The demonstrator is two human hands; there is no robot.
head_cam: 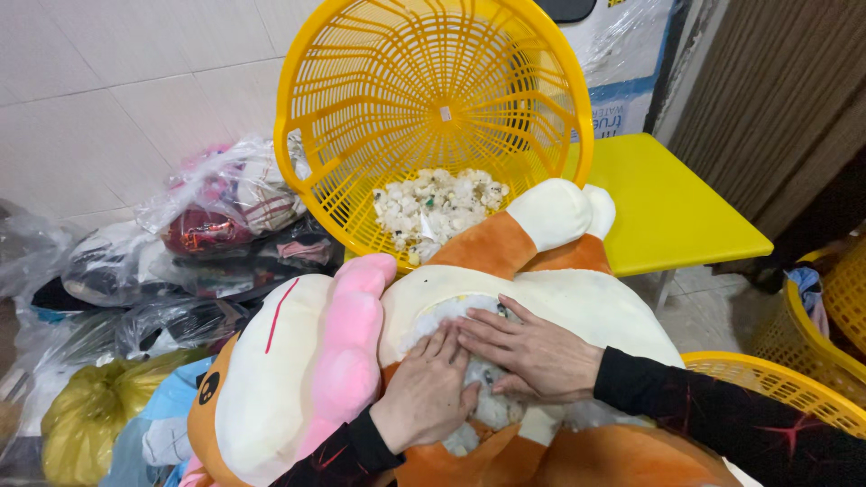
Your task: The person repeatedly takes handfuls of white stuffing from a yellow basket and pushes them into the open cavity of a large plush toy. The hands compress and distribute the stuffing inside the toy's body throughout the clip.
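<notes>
Two hands: both lie flat, fingers together, on the white stuffing (492, 406) that shows through a gap in the plush toy (577, 307), lower centre of the frame.
Left hand (424, 392): palm down, fingers pointing up the frame, fingertips on the upper edge of the exposed filling; not closed around anything.
Right hand (532, 353): palm down, fingers spread slightly and pointing left, tips touching the left hand's fingers; it presses on the filling and clasps nothing.
Stuffing vs. hands: directly under both palms, spilling out just below them between the two wrists.
Sleeves: black, the right one with a red line pattern, entering from the lower edge and lower right.
Plush toy: orange and cream, lying across the lower half of the frame; one orange limb with a white tip (550, 216) reaches up against the basket rim.
Pink plush part (347, 343): just left of the left hand, touching its wrist side.
Yellow basket (311, 108): tilted on its side, upper centre, open toward the camera, with a heap of white filling pieces (437, 207) in its lower wall.
Yellow table (677, 207): right of the basket.
Bagged items (216, 207): clear plastic bags at left, against the tiled wall.
Second yellow basket rim (794, 397): lower right.
</notes>
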